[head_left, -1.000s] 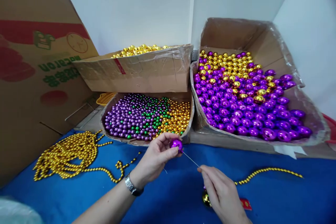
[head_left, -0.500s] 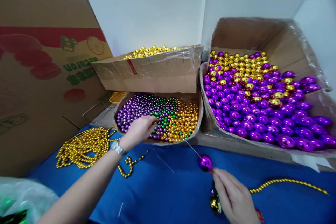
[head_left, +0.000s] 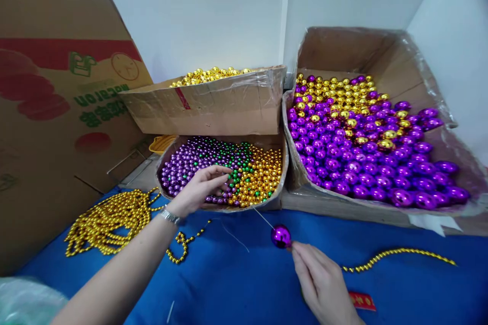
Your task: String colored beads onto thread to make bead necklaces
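Purple ball: a shiny purple ball sits threaded on a thin needle, just above the blue cloth and right in front of the small bead box.
Right hand: the right hand is closed in a pinch, fingertips meeting just behind the ball on the needle, and so carries both.
Needle: its bare tip slants up and left from the ball toward the box's front rim.
Left hand: the left hand reaches over the rim of the small bead box, fingers curled down among the small purple beads; whether it has one gripped I cannot tell. A metal watch sits on the wrist.
Small bead box: it holds purple beads at the left, green beads in the middle and gold beads at the right.
Upper box: a second carton rests above and behind it, heaped with gold balls.
Large box: a big carton to the right holds larger purple balls with gold ones at the back.
Blue cloth: the blue cloth covers the table; a gold bead pile lies at the left and a single gold strand runs off to the right of the right hand.
Red tag: a small red tag lies just beside the right hand.
Printed cardboard: a big flattened carton leans at the far left.
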Motion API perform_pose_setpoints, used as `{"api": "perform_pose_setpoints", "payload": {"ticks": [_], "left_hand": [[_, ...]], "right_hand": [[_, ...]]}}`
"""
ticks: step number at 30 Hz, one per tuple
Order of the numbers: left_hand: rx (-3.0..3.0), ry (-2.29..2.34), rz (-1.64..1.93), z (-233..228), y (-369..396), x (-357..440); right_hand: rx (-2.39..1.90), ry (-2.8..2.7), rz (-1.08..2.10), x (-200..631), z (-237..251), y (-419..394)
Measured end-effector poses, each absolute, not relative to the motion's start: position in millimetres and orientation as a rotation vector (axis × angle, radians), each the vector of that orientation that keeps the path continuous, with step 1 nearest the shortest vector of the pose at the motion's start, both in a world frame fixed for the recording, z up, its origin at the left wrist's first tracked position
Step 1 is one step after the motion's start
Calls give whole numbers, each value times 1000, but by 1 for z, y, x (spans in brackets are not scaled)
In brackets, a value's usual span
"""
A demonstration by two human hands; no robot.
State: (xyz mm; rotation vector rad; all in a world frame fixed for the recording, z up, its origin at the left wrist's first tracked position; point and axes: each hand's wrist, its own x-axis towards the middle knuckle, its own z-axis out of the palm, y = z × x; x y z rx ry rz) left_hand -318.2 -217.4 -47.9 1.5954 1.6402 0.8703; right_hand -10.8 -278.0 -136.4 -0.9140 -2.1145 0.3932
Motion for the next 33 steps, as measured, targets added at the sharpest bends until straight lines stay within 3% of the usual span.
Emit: {"api": "perform_pose_setpoints", "payload": {"ticks": [3, 7, 23, 29, 33], "left_hand": [[1016, 1134, 1138, -47, -234, -286], [795, 954, 1158, -54, -245, -260], [787, 957, 1155, -59, -251, -242], [1107, 1124, 1132, -49, -250, -231], [1313, 1074, 1047, -31, -241, -214]], "right_hand": [[-939, -2086, 394, -12, -131, -279], [-960, -2086, 392, -10, -126, -279], [-966, -2129, 342, -3, -132, -281], [-1022, -2138, 139, -4, -133, -279], [-1047, -2004, 445, -3, -123, -275]]}}
